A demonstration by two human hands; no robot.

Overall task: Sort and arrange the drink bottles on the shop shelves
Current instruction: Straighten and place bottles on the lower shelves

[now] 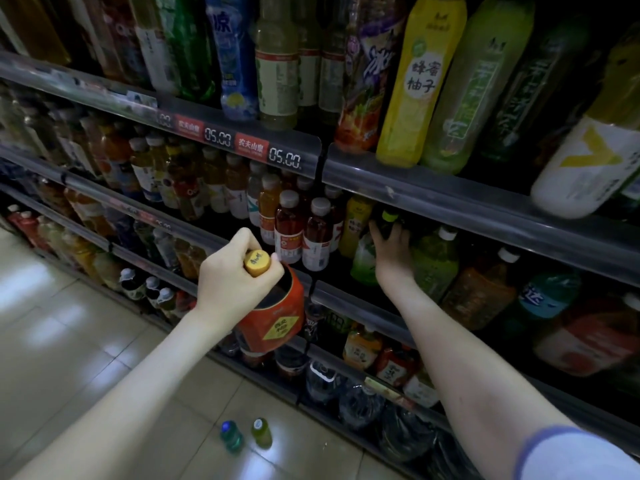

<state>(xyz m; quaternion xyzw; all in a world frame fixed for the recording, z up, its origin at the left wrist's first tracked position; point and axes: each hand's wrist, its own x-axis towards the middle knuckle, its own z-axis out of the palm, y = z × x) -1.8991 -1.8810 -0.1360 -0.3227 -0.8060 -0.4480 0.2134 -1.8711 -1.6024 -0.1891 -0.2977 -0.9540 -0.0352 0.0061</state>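
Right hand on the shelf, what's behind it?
Behind the right hand stands a dark bottle with a yellow-green cap, and the fingers curl round it. Its lower body and label cannot be seen: the hand and the shelf's shadow cover them.

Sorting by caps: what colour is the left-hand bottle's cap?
Yellow-orange cap, clearest in the head view.

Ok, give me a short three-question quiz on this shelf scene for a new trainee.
1. True or false: the left hand holds the orange-labelled plastic bottle with the yellow cap by its neck.
2. How many small plastic bottles stand on the pale tiled floor? A one, B two, C four.
3. Which hand grips the dark bottle with the yellow-green cap on the shelf?
Key: 1 true; 2 B; 3 the right hand.
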